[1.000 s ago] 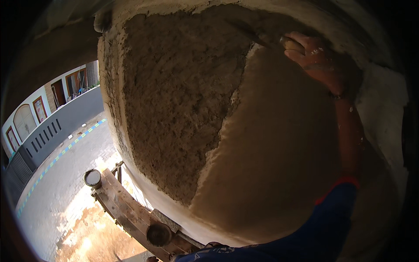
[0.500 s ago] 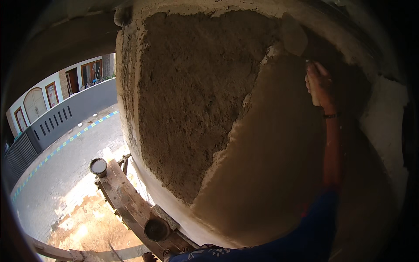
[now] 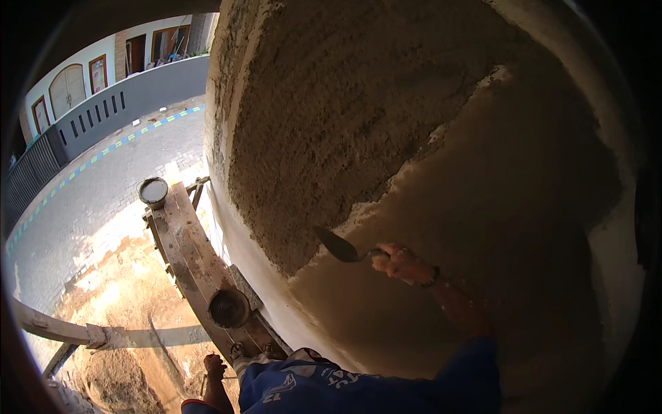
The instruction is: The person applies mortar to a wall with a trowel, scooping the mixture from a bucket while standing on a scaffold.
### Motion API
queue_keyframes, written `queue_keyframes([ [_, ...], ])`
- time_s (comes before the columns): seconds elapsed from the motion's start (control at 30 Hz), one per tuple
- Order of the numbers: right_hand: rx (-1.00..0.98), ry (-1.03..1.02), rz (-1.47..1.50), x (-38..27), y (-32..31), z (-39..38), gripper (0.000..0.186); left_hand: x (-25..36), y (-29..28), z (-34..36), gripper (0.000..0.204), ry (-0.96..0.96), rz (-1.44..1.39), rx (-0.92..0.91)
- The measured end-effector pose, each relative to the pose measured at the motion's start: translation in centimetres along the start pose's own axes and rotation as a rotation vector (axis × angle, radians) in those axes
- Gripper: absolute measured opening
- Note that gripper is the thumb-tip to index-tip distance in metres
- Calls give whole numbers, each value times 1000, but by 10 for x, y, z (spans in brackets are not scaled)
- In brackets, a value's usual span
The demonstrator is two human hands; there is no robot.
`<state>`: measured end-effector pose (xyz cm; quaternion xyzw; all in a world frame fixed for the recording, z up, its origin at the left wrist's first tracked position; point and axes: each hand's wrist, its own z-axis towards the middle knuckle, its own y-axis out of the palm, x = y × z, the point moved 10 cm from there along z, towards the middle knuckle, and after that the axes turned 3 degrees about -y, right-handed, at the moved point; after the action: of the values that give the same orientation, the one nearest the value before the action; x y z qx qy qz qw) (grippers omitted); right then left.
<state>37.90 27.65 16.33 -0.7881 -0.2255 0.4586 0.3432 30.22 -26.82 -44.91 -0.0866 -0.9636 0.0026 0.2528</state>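
Observation:
My right hand [image 3: 403, 263] is closed around the handle of a pointing trowel [image 3: 336, 245]. Its pointed blade reaches left over the ragged edge between the rough dark mortar [image 3: 331, 131] and the smoother plaster [image 3: 510, 200]. Whether the blade touches the wall cannot be told. Low beside my body hangs my left hand [image 3: 215, 366], its fingers loosely bent and apart, with nothing visible in it.
Narrow wooden scaffold planks [image 3: 186, 241] run along the wall beneath me. They bear a bucket of dark mortar [image 3: 229, 308] near my feet and a bucket of greyish liquid [image 3: 153, 190] farther off. Below lie sandy ground [image 3: 131, 276] and a paved street [image 3: 110, 179].
My right hand has brought the trowel down and left from the top of the wall to the mortar's lower edge. The view has tilted downward, and more of my left hand shows.

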Motion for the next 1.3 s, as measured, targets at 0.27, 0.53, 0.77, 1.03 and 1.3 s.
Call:
queue_keyframes([
  [0.27,-507,-75,-205,126,359,82,34,1,-8,-72,40,16,-126,58],
  [0.53,-566,-4,-483,195,551,203,26,-43,88,-71,39,-124,-228,-124],
  [0.77,-442,-80,-555,237,678,378,29,-124,176,-18,44,-281,-425,-309],
  [1.03,-362,-195,-568,290,809,465,21,-116,187,16,42,-278,-445,-335],
  [1.3,-365,-41,-312,266,835,437,30,-143,193,11,46,-327,-415,-334],
])
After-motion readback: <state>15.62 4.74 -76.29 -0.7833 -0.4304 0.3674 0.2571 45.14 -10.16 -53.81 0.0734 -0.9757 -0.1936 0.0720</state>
